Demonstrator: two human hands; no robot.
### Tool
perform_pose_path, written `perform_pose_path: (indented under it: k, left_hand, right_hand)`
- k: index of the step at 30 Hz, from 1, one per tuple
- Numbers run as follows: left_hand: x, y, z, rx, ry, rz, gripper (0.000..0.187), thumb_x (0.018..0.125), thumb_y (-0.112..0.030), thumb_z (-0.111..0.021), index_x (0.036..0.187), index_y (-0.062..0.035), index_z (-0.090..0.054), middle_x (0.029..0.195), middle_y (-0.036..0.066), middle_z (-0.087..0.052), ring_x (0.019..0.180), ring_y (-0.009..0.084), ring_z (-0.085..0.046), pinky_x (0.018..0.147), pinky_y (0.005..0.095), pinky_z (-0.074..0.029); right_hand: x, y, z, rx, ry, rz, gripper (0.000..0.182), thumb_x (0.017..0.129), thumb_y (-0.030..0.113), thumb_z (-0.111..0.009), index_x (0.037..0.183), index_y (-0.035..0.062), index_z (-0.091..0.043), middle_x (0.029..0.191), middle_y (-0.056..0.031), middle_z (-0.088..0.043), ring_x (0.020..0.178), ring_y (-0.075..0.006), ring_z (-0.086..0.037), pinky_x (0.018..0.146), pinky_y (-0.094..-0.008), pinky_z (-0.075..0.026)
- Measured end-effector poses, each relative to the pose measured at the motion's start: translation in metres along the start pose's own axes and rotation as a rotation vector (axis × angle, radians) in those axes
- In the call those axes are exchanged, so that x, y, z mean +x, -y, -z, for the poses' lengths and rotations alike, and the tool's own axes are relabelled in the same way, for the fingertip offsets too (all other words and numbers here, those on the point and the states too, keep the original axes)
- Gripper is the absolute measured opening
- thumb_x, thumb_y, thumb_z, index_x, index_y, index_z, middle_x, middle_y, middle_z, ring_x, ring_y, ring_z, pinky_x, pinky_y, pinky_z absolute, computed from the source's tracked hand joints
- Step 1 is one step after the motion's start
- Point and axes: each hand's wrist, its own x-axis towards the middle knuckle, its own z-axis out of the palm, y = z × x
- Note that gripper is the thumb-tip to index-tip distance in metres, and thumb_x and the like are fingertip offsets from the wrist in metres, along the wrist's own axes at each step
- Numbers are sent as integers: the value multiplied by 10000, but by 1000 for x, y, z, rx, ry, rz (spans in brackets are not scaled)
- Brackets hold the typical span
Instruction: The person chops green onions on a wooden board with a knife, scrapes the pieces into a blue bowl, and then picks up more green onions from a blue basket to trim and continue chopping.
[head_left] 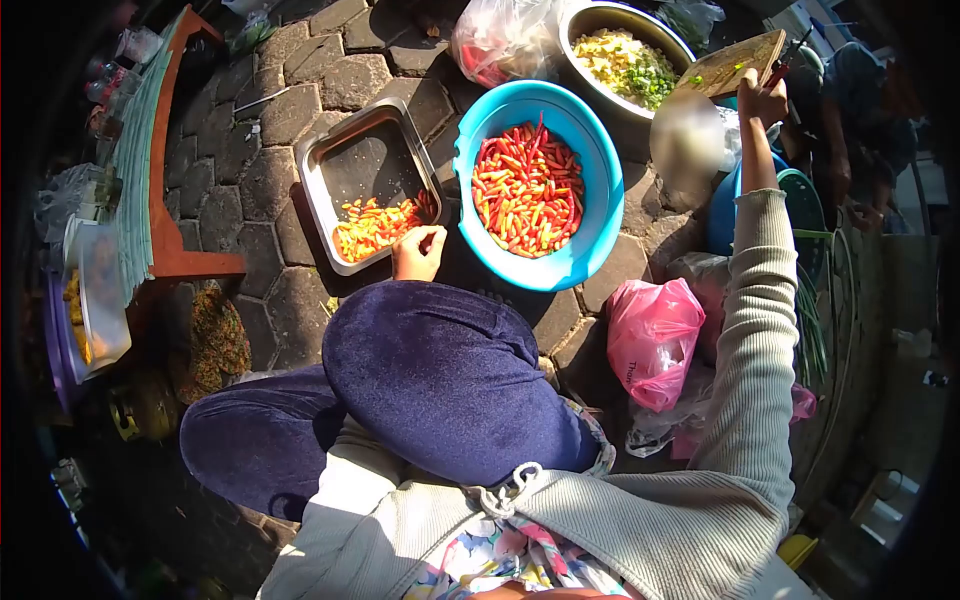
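Observation:
My right hand (762,103) reaches far out at the upper right, its fingers closed at the edge of a wooden cutting board (728,68) with green bits on it. A dark, thin thing with some red shows beside those fingers. Low by my knee, my left hand (418,254) is curled closed at the near rim of a metal tray (350,160); what it holds, if anything, is hidden. Cut orange-red chilies (372,228) lie at the tray's near end. Right of it, a blue basin (597,215) holds many whole red chilies (525,190).
A metal pot (572,30) with chopped pale and green food stands behind the basin, near a clear plastic bag (505,40). A pink bag (655,340) sits right of my knee. On the left is a low bench (160,150). A person (870,110) is at the right.

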Motion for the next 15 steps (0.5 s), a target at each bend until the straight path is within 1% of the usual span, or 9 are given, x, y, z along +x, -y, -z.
perform_pose_path:
  k: [2,3,5,6,7,9,11,13,15]
  left_hand:
    - [-4,-1,-7,-17,85,130,116,788,-151,-639,786,-35,-645,628,36,-598,520,112,-528,505,250,-424]
    - [-4,-6,-8,9,153,193,206,798,-228,-645,820,-23,-653,619,60,-613,549,134,-567,542,278,-451]
    - [-8,-20,-15,180,219,311,257,788,-280,-651,781,-23,-641,613,74,-607,544,133,-563,530,287,-446]
    - [-13,-14,-25,171,279,375,420,745,-464,-645,722,-45,-618,594,83,-600,542,216,-586,528,334,-454]
    - [-13,-27,-27,270,391,458,486,740,-515,-626,715,-30,-605,623,127,-606,584,254,-603,566,368,-467]
    - [-25,-37,-41,325,450,433,556,721,-556,-623,734,0,-601,652,165,-608,635,293,-614,611,395,-472]
    - [-37,-38,-55,185,513,600,605,715,-571,-620,737,32,-590,694,186,-618,672,305,-621,644,401,-473]
    - [-41,-42,-59,132,535,679,570,721,-523,-641,739,44,-585,719,183,-628,679,291,-625,647,385,-477]
    - [-37,-55,-58,20,521,803,500,727,-446,-664,744,47,-584,727,179,-632,676,277,-626,641,379,-476]
  right_hand:
    - [-5,3,11,5,13,-74,363,642,345,-564,843,49,-624,810,-171,-647,777,-363,-617,744,-418,-483]
    - [-8,6,18,4,14,-72,363,642,345,-564,843,49,-624,810,-171,-647,777,-363,-617,744,-418,-483]
    - [-14,15,30,142,-37,-83,370,647,334,-582,866,40,-625,833,-180,-644,799,-366,-612,764,-413,-477]
    - [-14,13,31,104,-74,-64,368,653,318,-590,882,33,-628,843,-183,-644,810,-367,-611,776,-412,-472]
    - [-14,8,30,83,-66,-72,368,657,304,-615,901,28,-624,847,-176,-645,819,-355,-614,773,-402,-474]
    - [-19,2,29,129,-132,31,288,689,231,-620,906,42,-607,820,-157,-648,767,-324,-630,719,-385,-488]
    - [-22,6,33,159,-84,21,275,701,216,-622,906,35,-599,809,-149,-649,759,-315,-632,714,-376,-488]
    - [-28,4,35,175,-43,1,263,712,201,-625,907,28,-590,799,-141,-649,751,-305,-633,709,-366,-487]
    - [-29,5,34,296,-139,44,246,725,183,-618,902,17,-577,783,-126,-647,731,-283,-636,704,-350,-485]
